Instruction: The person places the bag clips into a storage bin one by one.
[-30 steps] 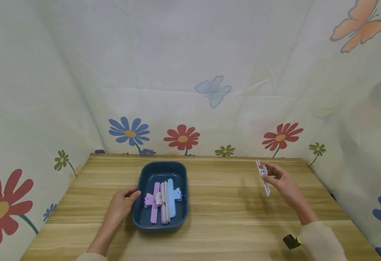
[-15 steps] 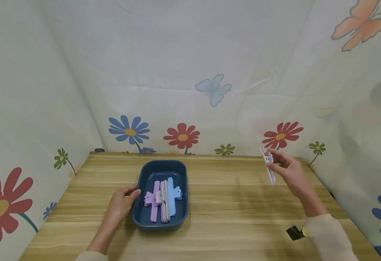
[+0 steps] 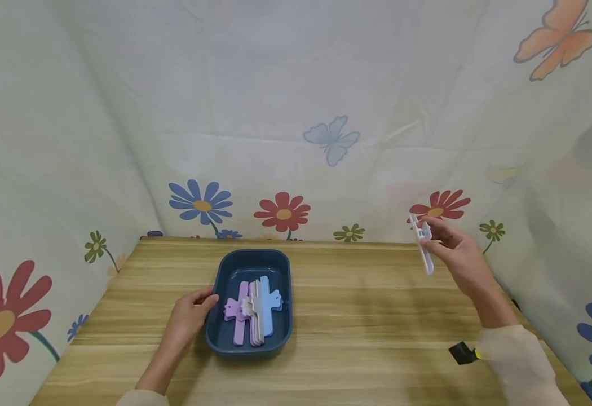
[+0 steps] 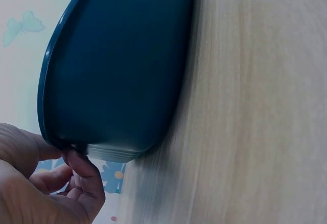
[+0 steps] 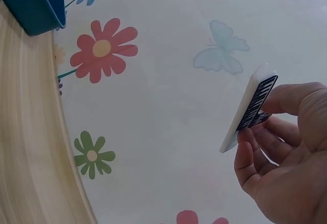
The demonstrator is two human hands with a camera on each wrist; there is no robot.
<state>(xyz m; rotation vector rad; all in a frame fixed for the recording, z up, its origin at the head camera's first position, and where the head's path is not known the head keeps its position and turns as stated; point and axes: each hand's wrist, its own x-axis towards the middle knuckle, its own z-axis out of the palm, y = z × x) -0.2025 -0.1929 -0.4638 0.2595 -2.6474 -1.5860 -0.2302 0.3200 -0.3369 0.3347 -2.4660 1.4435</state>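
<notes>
A person's right hand [image 3: 455, 251] holds a long white plastic clip [image 3: 422, 244] in the air above the far right corner of a light wooden table [image 3: 367, 316], thumb and curled fingers pinching its handle end, the clip's bar slanting down toward the tabletop. Well apart, on the table's left half, the left hand [image 3: 190, 313] grips the left rim of a dark blue rounded plastic tray [image 3: 223, 273], fingers curled over the edge. Inside the tray lie flat clips of the same shape, side by side: a lilac clip [image 3: 238, 318], a pale grey clip [image 3: 256, 313] and a light blue clip [image 3: 267, 304]. A small black object with a yellow tip [image 3: 462, 353] sits near the right sleeve [image 3: 516, 361]. White cloth printed with flowers and butterflies [image 3: 296, 141] walls the table on three sides.

The right wrist view shows the white clip's ribbed dark inner face [image 5: 255, 104], hidden from the head camera, with the fingers [image 5: 250, 157] curled beneath it. The left wrist view shows the tray's smooth outer wall [image 4: 122, 70] and the fingertips [image 4: 82, 165] tucked under its rim; the tray's contents are out of sight there.
</notes>
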